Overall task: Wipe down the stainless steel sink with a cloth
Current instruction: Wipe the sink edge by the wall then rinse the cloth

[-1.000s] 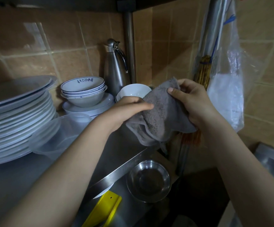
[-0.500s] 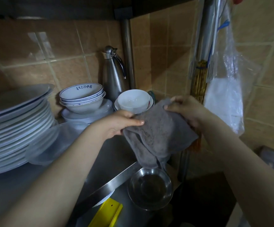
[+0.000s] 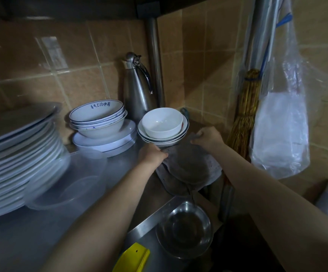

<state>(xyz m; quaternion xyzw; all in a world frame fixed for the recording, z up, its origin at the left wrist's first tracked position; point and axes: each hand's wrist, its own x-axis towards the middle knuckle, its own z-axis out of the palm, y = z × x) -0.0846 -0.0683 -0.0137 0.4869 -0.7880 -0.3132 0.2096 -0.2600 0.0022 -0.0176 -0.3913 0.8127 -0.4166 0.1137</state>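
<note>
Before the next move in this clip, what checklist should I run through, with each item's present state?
1. Grip: ok. The left hand and right hand each hold an edge of the grey cloth.
2. Cloth in the sink: not ok. It lies on the counter, draping over its edge.
3. Clearance from bowl stack: not ok. The cloth reaches the stack's base.
4. Sink free: not ok. A steel bowl and a yellow object appear to sit in it.
5. Cloth damp: cannot tell.

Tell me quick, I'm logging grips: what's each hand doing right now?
Left hand: grips the grey cloth at its left edge.
Right hand: pinches the grey cloth's far corner.
</note>
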